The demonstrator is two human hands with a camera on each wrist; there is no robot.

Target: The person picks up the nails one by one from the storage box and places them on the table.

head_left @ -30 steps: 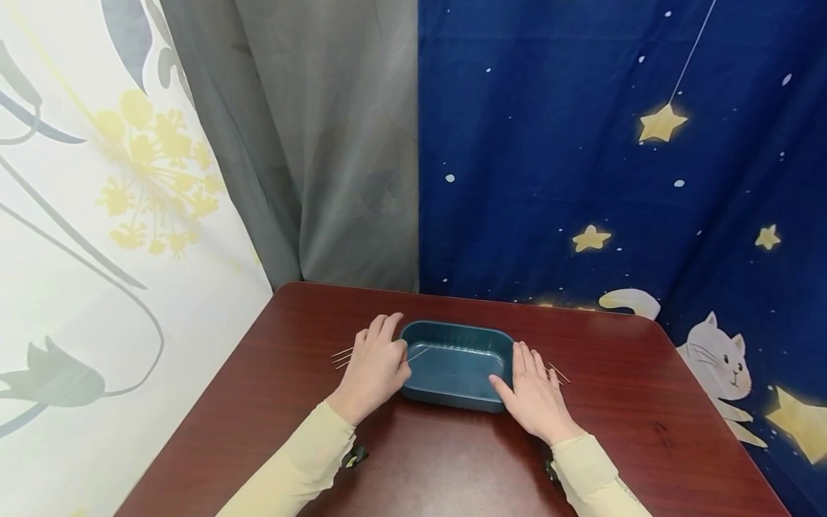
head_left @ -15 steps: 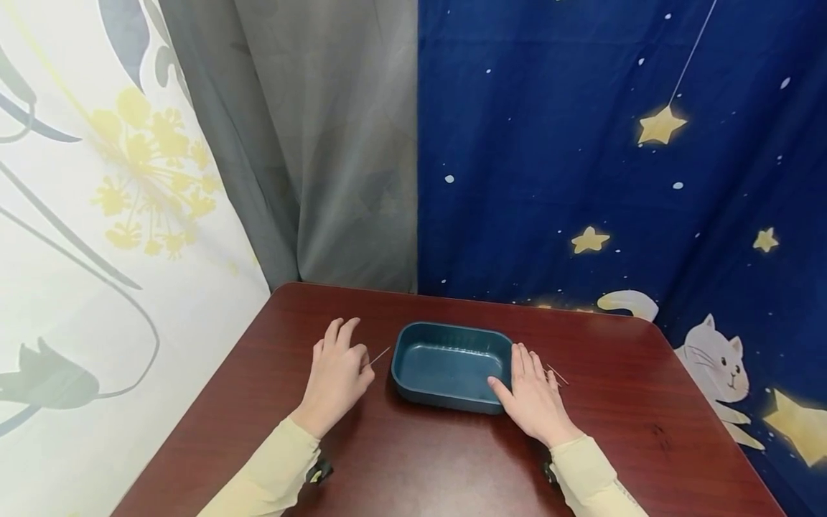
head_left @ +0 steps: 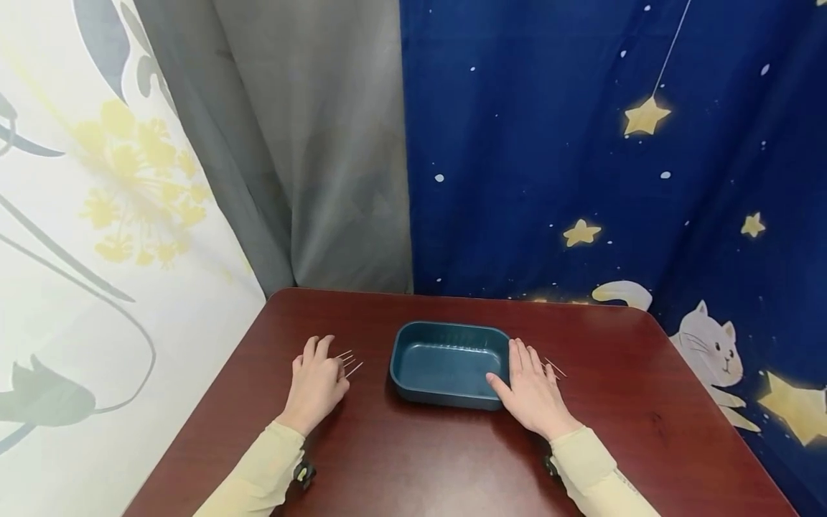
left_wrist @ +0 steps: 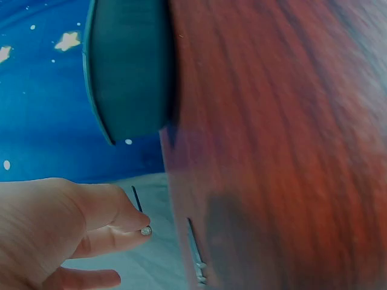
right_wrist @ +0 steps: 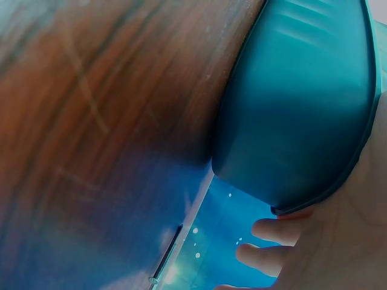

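Observation:
My left hand (head_left: pixel 315 388) is just above the table, left of the blue plastic container (head_left: pixel 446 401). In the left wrist view, its thumb and finger pinch a thin metal stick (left_wrist: pixel 137 199) with a silvery knob at the near end. Another slim metal stick (left_wrist: pixel 195 248) with ridges near one end lies on the table below that hand. My right hand (head_left: pixel 531 391) rests with straight fingers along the container's right rim, its thumb over the inner side. In the right wrist view the container's outer wall (right_wrist: pixel 296 109) stands beside the palm.
More thin sticks (head_left: pixel 555 368) lie on the table to the right, partly hidden behind my right hand. The dark red wooden table (head_left: pixel 426 459) backs onto a grey curtain (head_left: pixel 349 179) and a blue star-patterned curtain (head_left: pixel 517 179). A white patterned curtain (head_left: pixel 129 301) hangs at the left.
My left hand has moved left from over the container's left rim, with a stick in its pinch, to the sticks on the left. The right hand stays at the rim.

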